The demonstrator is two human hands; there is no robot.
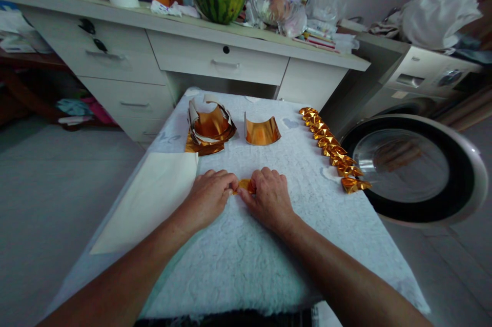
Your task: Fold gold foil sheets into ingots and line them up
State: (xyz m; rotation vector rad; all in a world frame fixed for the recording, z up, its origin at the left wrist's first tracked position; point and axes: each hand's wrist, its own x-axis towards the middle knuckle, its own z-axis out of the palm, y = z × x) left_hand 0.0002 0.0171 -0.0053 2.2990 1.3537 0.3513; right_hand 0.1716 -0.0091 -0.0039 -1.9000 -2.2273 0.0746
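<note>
Mid-tabletop (246, 270), the left grip (210, 192) and right grip (272, 198) pinch opposite ends of the foil (246, 185) between them, probably light, slick and easily creased, so best held by its edges.

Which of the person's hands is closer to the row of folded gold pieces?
Right. The right hand lies left of the row of folded gold pieces, apart from it; the left hand is farther left, beyond the right.
</note>
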